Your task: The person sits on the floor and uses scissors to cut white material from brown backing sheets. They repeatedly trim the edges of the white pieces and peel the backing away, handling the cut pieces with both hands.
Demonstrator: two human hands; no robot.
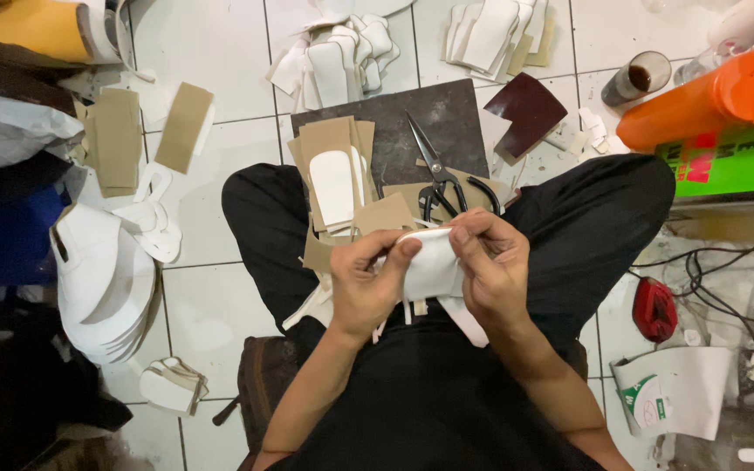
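Left hand (366,283) grip clamped on white piece (429,262); right hand (490,262) grip likewise; scissors (438,179) near.

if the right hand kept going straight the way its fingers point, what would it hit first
The right hand points left across the white piece it holds, toward the left hand. It would probably meet the left hand's fingers first, though depth is hard to judge.

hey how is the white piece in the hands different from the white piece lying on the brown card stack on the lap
The white piece in the hands is bent and pinched between the left hand and right hand; the white piece on the card stack lies flat and untouched. The held one is partly hidden by fingers; the resting one shows its whole rounded, elongated outline. Both are plain white sheet cutouts.
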